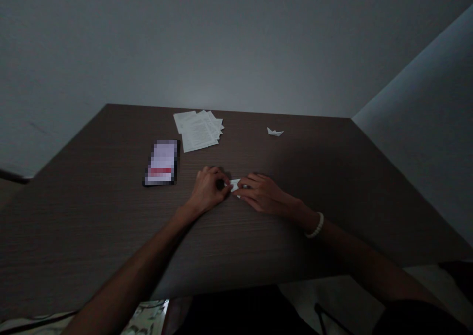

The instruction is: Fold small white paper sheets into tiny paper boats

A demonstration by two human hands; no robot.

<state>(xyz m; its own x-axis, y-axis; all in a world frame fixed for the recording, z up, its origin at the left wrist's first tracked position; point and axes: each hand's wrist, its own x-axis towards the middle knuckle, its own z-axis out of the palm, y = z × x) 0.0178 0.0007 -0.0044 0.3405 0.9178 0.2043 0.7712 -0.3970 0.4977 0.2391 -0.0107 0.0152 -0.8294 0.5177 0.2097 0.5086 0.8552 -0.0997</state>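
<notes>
Fingers of our left hand (207,189) pinch one end of the paper (235,183) between our hands over the table (229,241), while our right hand (265,195), fingers bunched, grips the other, so we'd best keep edges aligned and pressure light.

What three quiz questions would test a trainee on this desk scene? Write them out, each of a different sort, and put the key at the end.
1. Multiple choice: where is the pale bracelet worn?
a) On the left wrist
b) On the right wrist
c) On both wrists

2. True or false: the folded paper boat lies to the right of the printed sheets.

3. Fill in the blank: the left hand and the right hand both have their fingers on a small white piece of ____.

Key: 1. b; 2. true; 3. paper
</notes>
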